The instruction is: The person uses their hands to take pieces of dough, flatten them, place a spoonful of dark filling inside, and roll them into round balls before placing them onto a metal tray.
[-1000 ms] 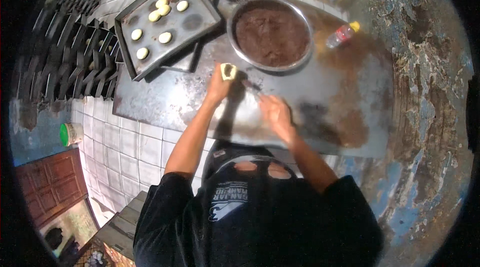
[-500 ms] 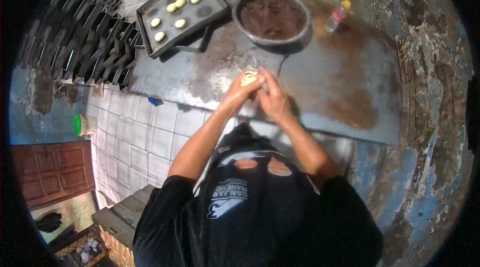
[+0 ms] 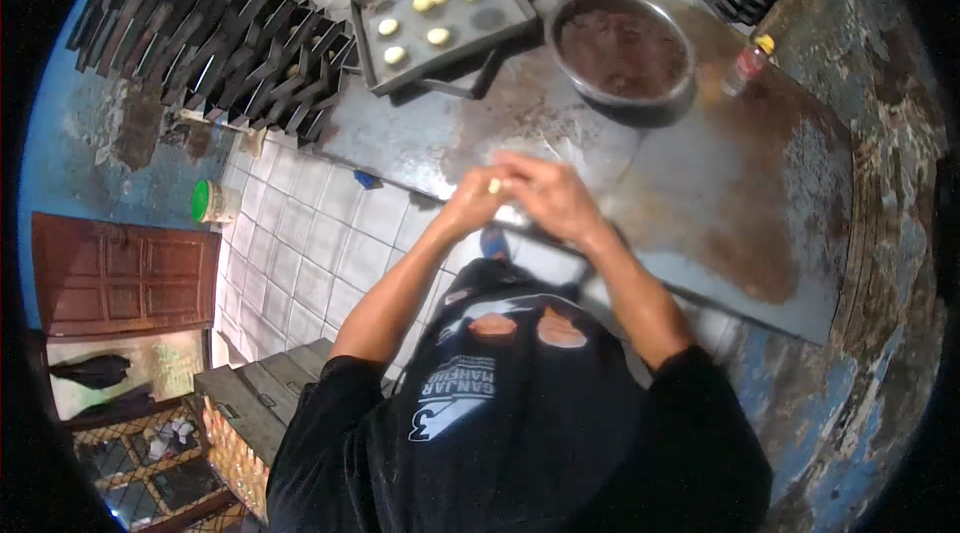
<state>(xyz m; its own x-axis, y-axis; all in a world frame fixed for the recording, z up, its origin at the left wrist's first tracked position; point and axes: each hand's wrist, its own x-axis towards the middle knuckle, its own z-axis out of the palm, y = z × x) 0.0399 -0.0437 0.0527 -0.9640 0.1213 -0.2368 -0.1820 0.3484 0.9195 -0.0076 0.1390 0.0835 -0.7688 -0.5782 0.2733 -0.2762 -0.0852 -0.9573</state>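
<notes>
Hands still joined on dough piece [image 3: 493, 186], probably; tray [image 3: 372, 11] beyond.

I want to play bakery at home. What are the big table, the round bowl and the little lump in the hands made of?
Table: looks like sheet metal, grey, dull, with brown stains. Round bowl: probably metal, with a thin shiny rim; dark brown filling inside. Little lump: pale yellow and soft-looking, likely dough, pressed between the left hand and right hand.
</notes>
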